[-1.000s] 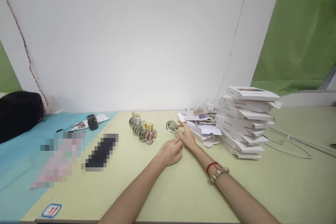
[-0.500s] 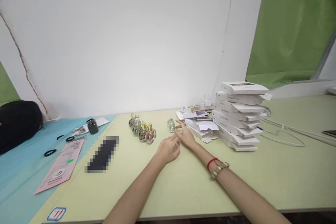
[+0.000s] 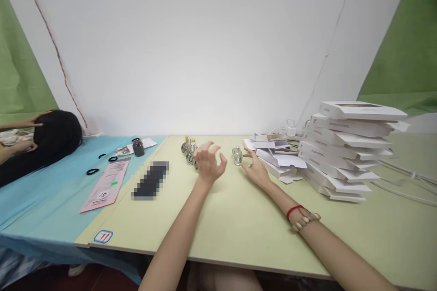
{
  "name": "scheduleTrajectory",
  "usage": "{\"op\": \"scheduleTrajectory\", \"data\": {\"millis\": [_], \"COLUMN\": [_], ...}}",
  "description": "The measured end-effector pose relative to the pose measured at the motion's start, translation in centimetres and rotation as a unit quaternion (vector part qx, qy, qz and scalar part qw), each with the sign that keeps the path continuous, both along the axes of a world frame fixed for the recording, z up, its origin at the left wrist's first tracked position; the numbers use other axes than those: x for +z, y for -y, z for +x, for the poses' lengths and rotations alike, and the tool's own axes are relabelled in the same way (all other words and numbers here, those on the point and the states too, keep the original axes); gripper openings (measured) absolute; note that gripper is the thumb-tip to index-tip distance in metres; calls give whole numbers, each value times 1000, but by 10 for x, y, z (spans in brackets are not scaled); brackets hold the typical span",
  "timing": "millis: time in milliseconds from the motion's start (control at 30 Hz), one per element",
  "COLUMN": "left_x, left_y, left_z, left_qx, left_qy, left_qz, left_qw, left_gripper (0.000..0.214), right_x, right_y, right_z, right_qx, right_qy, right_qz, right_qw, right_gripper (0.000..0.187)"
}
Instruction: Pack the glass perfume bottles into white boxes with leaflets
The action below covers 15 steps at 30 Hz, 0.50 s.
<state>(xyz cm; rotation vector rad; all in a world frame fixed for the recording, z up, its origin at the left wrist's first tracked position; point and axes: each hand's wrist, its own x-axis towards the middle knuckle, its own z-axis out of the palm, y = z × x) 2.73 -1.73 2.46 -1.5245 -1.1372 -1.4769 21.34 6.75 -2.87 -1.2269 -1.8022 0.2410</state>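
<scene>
Fingers (image 3: 206, 148) of left hand (image 3: 208, 167) spread, empty; right hand (image 3: 257, 172) half-curled, ungripped perfume bottle (image 3: 236, 156) at its ten o'clock, contact unclear; I judged light side-grip safest.

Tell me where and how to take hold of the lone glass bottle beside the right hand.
I'd pinch the glass bottle across its rounded body, by the left and right edges, rather than by its small top. Come from the right, where the right hand is close, fingers spread. The bottle appears upright, and its broad body seems to offer more to hold.
</scene>
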Motion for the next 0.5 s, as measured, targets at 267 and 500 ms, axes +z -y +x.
{"op": "scheduleTrajectory", "data": {"millis": [267,500], "left_x": [3,-32], "left_y": [-16,-37], "left_z": [-69,-99], "left_qx": [174,269], "left_qy": [312,454], "left_qz": [-92,-212], "left_qw": [930,823], "left_gripper": [39,44], "right_x": [4,5], "right_y": [0,2], "right_z": [1,2], "right_qx": [-25,-29], "right_qy": [-29,-32], "right_qz": [18,20], "right_qw": [999,999], "right_gripper": [48,48]}}
